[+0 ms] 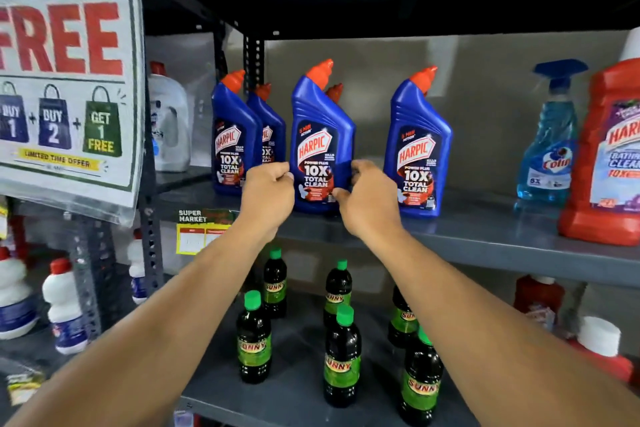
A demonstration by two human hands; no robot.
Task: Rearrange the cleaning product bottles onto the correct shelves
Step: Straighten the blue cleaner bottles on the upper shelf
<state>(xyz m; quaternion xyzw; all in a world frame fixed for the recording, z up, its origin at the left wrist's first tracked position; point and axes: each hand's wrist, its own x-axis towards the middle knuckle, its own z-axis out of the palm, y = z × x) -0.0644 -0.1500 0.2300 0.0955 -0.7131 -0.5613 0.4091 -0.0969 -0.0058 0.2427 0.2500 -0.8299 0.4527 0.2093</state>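
Observation:
A blue Harpic bottle [320, 128] with a red cap stands upright on the grey upper shelf [485, 229]. My left hand [268, 192] grips its lower left side and my right hand [369, 198] grips its lower right side. Another Harpic bottle [335, 92] peeks out just behind it. Two more Harpic bottles [233, 135] [268, 128] stand to the left and one Harpic bottle [417, 146] stands to the right.
A blue Colin spray bottle [549, 139] and a large red Harpic bathroom cleaner [609, 156] stand at the shelf's right. Several dark Sunny bottles [341, 354] with green caps fill the lower shelf. White bottles [64, 308] and a promo sign [65, 62] are on the left.

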